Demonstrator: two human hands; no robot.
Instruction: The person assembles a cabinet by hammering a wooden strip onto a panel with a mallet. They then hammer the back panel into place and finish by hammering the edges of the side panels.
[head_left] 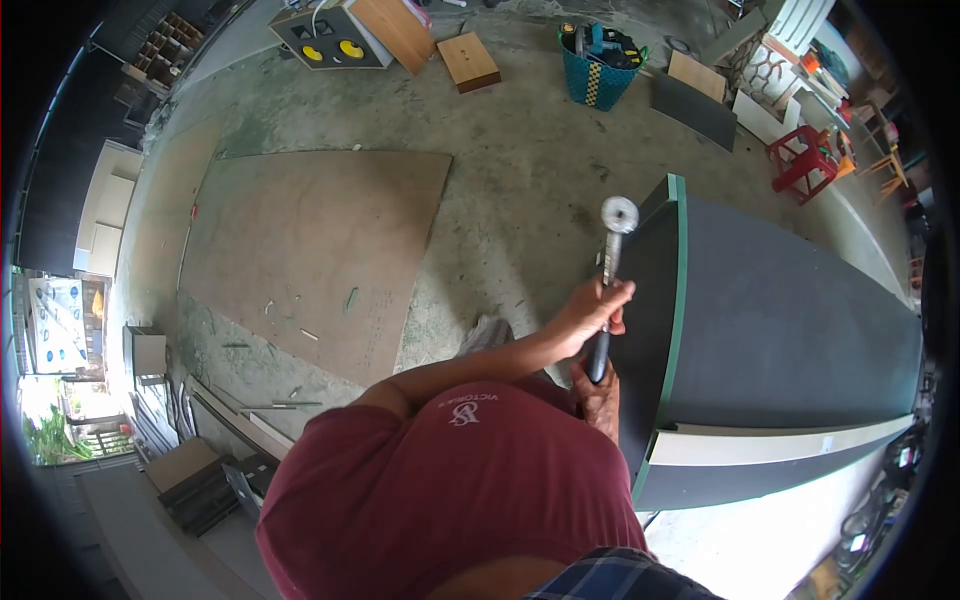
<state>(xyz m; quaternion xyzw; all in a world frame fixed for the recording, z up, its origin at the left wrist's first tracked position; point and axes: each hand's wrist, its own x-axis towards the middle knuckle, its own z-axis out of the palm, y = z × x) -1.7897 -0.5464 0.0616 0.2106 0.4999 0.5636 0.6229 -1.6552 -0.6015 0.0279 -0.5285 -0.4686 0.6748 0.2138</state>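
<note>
A bright opening flanks the stained concrete floor

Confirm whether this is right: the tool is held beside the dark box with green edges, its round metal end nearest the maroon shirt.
Not quite. In the head view, the tool's dark handle end is nearest the maroon shirt; its round metal end points away. It is held beside the dark box with green edges.

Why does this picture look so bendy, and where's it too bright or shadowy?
Head view: edges curve and corners go black, probably a wide lens; the pale strip seems bowed. Head view: glare whites out the opening above the plants. Head view: soft shadows fall on the floor by the shoe.
</note>
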